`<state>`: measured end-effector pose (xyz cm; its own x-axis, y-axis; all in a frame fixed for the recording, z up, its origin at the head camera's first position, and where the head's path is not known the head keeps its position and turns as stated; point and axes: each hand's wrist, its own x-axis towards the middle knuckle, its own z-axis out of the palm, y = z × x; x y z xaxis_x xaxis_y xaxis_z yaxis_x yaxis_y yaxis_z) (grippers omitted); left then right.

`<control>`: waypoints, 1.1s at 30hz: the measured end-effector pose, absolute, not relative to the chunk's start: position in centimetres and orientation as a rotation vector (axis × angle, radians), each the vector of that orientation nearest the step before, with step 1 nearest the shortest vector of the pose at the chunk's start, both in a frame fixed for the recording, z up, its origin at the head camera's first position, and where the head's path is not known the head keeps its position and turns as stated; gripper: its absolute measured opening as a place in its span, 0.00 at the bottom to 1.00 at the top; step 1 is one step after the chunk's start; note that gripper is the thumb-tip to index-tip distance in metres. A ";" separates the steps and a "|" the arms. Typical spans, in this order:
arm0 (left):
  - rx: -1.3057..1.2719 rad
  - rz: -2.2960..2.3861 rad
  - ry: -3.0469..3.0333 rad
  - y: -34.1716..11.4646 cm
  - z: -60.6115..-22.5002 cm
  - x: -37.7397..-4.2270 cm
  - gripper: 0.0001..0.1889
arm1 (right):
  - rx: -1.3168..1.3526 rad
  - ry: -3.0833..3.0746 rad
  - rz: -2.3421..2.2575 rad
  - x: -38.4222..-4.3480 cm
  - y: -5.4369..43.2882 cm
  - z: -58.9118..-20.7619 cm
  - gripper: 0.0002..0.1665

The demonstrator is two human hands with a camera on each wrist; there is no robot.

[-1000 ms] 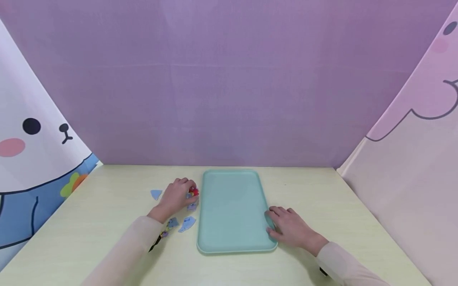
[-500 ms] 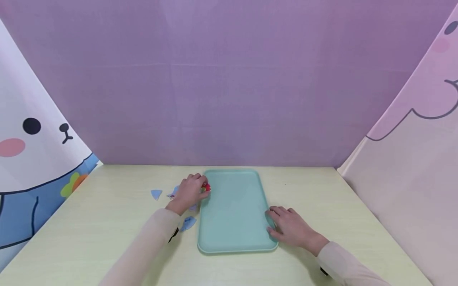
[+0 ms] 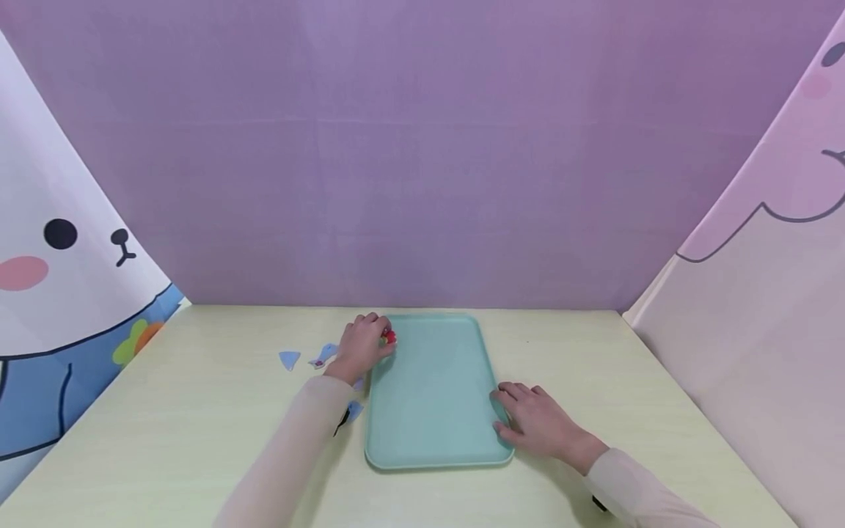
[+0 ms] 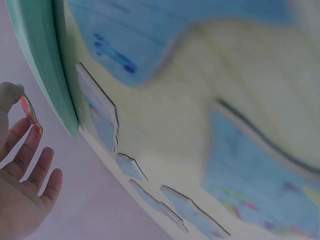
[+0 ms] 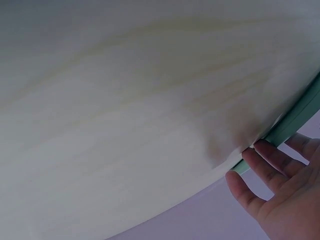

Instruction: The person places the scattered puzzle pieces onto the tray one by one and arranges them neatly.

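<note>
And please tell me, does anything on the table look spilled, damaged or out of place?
Nothing looks spilled or clearly damaged. The blue pieces look untidy: they lie scattered at different angles on the table, to the left of the green tray. Their irregular edges seem cut rather than broken.

We pinch a thin, partly red piece (image 3: 392,337) at the far left corner of a rimmed green tray (image 3: 432,400), lying flat, long sides running near to far.

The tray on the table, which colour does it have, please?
The tray is plain pale teal, best seen in the head view.
</note>
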<state>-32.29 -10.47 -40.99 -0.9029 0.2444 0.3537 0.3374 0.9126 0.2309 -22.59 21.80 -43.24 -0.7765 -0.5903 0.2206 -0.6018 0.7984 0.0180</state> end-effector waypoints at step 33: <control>-0.425 -0.420 -2.814 -8.5 -42.4 -34.7 0.14 | 0.934 -2.761 0.077 -22.5 21.8 -43.3 0.27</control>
